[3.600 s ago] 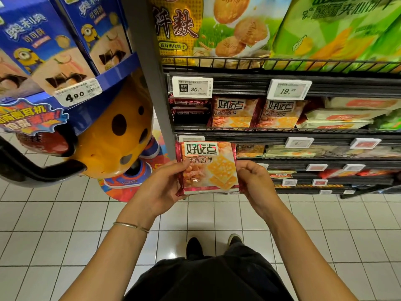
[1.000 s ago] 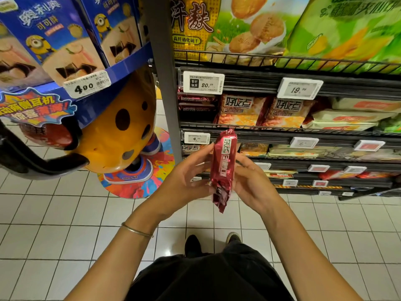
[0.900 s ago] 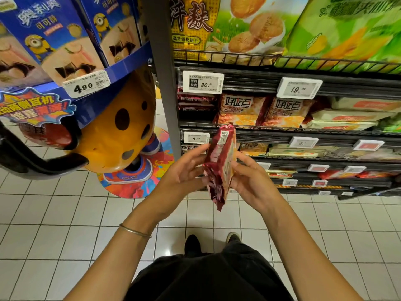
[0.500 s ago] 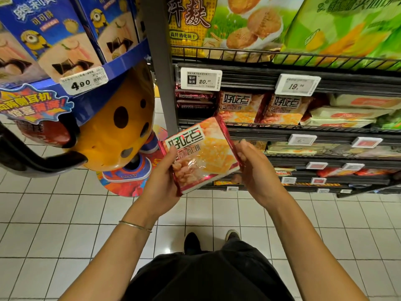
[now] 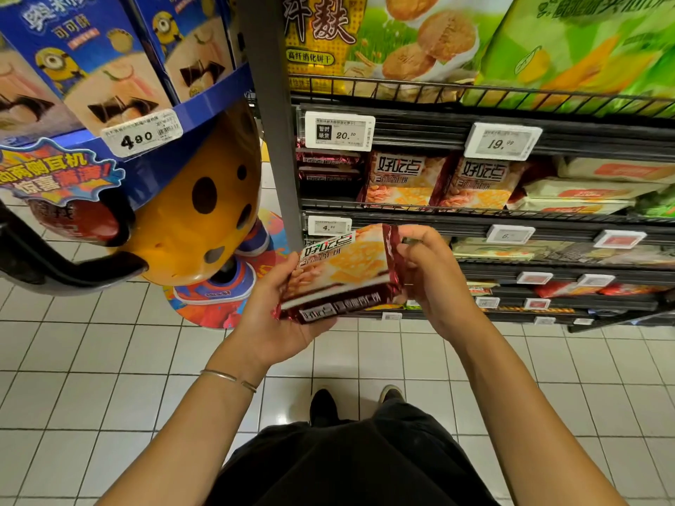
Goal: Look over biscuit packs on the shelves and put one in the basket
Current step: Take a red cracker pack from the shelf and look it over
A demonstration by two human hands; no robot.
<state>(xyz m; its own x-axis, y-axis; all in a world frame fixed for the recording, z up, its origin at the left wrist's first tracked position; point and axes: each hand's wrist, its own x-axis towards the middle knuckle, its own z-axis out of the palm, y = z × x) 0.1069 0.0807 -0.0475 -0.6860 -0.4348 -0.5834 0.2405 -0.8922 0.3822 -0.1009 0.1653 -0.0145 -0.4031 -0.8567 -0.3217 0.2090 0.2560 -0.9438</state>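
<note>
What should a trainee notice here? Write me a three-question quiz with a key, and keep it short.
1. True or false: both the left hand and the right hand hold the biscuit pack.
2. The price tag on the blue display reads: A 4.90, B 19.99, C 20.20.
3. Fill in: the bracelet sits on the ____ wrist.
Key: 1 true; 2 A; 3 left.
</note>
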